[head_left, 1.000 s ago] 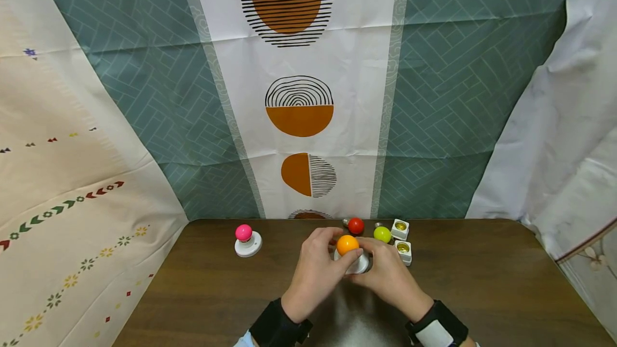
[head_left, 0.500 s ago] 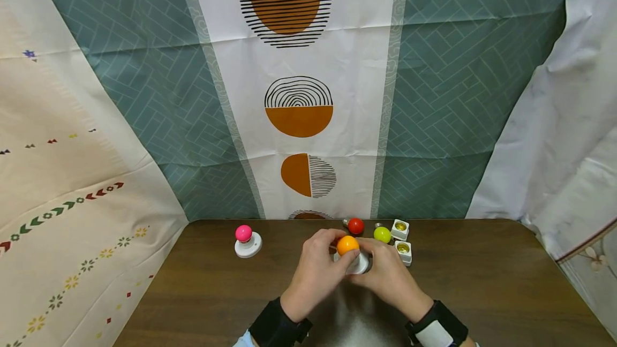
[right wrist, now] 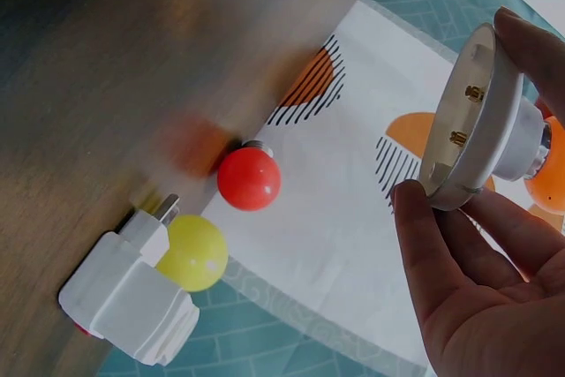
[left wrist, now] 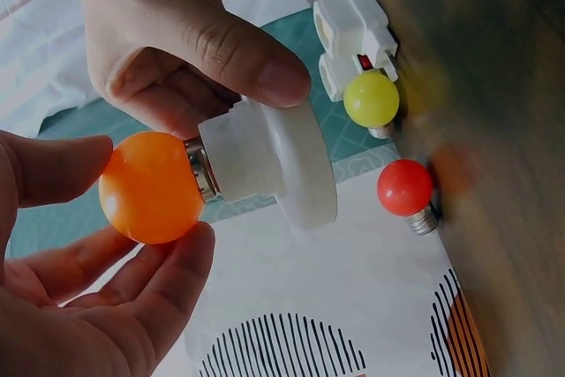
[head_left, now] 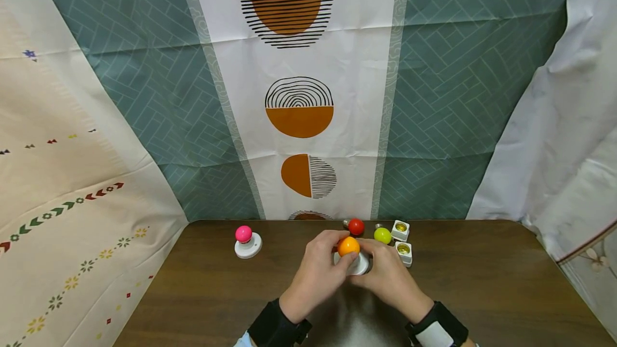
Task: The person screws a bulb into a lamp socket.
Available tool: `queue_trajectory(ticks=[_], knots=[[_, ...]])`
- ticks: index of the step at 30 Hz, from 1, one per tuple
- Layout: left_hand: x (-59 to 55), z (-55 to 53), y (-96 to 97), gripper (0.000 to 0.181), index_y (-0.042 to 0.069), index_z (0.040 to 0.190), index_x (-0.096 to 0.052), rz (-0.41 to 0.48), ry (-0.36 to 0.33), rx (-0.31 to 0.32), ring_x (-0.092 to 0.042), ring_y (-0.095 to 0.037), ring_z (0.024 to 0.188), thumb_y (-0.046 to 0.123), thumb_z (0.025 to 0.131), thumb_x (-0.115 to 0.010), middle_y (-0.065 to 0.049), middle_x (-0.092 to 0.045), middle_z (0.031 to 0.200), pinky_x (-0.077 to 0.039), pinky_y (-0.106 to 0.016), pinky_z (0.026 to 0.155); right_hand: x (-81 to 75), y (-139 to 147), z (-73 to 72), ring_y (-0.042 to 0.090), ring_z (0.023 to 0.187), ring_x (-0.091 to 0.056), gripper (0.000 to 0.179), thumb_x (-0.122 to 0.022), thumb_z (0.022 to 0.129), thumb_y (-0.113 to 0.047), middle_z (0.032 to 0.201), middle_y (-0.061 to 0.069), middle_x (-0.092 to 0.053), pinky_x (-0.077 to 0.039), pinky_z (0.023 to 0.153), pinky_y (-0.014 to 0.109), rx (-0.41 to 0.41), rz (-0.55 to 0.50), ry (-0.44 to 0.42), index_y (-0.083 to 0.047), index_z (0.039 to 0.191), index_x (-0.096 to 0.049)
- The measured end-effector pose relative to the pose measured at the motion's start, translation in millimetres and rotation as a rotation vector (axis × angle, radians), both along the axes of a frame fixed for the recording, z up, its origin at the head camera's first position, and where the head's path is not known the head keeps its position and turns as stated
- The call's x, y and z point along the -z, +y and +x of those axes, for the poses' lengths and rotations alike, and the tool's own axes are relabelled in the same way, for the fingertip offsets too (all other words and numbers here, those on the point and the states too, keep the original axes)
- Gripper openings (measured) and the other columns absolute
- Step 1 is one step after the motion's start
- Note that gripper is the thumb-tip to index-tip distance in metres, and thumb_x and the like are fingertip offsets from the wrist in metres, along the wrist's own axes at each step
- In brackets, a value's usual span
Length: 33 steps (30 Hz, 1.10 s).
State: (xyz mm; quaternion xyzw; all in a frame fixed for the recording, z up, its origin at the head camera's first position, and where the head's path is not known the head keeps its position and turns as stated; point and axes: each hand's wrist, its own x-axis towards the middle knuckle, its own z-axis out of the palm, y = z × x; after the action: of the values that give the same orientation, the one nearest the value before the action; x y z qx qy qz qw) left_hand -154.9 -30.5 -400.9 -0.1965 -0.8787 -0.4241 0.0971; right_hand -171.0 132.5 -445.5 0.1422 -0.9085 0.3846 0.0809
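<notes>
My left hand (head_left: 313, 269) pinches a round orange light bulb (left wrist: 150, 187) between thumb and fingertips. My right hand (head_left: 390, 274) grips the rim of a round white lamp holder (left wrist: 305, 161). In the left wrist view the bulb's metal screw base sits partly in the holder's collar, and a strip of metal still shows. Both are held up over the table, in front of me. In the right wrist view the holder's hollow underside (right wrist: 455, 121) faces the camera, showing two brass terminals.
At the left on the brown table (head_left: 202, 293), a pink bulb (head_left: 243, 233) stands in a white round holder (head_left: 248, 251). Behind my hands lie a red bulb (head_left: 356, 226) and a yellow-green bulb (head_left: 383, 235). Beside them are two white square sockets (head_left: 404, 254). Patterned cloth hangs behind.
The orange bulb has shifted very slightly to the right and down in my left fingers. The right hand and the lamp holder look unmoved.
</notes>
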Motion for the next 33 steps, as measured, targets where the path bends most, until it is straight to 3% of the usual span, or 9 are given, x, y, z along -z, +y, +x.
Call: queue_trajectory(ticks=[6, 12, 15, 33], knots=[[-1.1, -0.3, -0.8, 0.044, 0.014, 0.118, -0.061, 0.024, -0.012, -0.044, -0.058, -0.010, 0.094, 0.034, 0.081, -0.072, 0.000, -0.061, 0.113, -0.052, -0.023, 0.082, -0.2, 0.8, -0.7, 0.004, 0.091, -0.058, 0.066, -0.091, 0.054, -0.030, 0.108, -0.012, -0.064, -0.055, 0.082, 0.028, 0.003, -0.008, -0.006, -0.024, 0.114, -0.065], [-0.5, 1.0, -0.5, 0.042, 0.015, 0.107, -0.063, 0.031, -0.003, -0.143, -0.058, -0.013, 0.085, 0.043, 0.077, -0.074, 0.003, -0.061, 0.098, -0.049, -0.020, 0.071, -2.4, -0.9, -0.3, 0.008, 0.092, -0.058, 0.067, -0.091, 0.053, -0.031, 0.109, -0.011, -0.063, -0.055, 0.083, 0.032, 0.013, -0.010, -0.023, -0.025, 0.114, -0.064], [-0.6, 1.3, -0.9, 0.040, 0.015, 0.104, -0.064, 0.025, -0.004, -0.159, -0.057, -0.014, 0.082, 0.043, 0.077, -0.073, 0.003, -0.061, 0.094, -0.047, -0.018, 0.069, -3.5, -1.6, 0.2, 0.009, 0.092, -0.059, 0.067, -0.091, 0.053, -0.031, 0.109, -0.010, -0.064, -0.055, 0.082, 0.033, 0.018, -0.010, -0.028, -0.025, 0.114, -0.064], [-1.5, 2.2, -2.6, 0.035, 0.013, 0.112, -0.063, 0.022, -0.016, -0.074, -0.057, -0.009, 0.090, 0.029, 0.082, -0.072, 0.003, -0.062, 0.106, -0.051, -0.022, 0.078, -5.1, -2.8, 1.8, 0.008, 0.090, -0.059, 0.068, -0.091, 0.052, -0.030, 0.109, -0.008, -0.064, -0.055, 0.079, 0.030, 0.013, 0.001, 0.005, -0.021, 0.114, -0.065]])
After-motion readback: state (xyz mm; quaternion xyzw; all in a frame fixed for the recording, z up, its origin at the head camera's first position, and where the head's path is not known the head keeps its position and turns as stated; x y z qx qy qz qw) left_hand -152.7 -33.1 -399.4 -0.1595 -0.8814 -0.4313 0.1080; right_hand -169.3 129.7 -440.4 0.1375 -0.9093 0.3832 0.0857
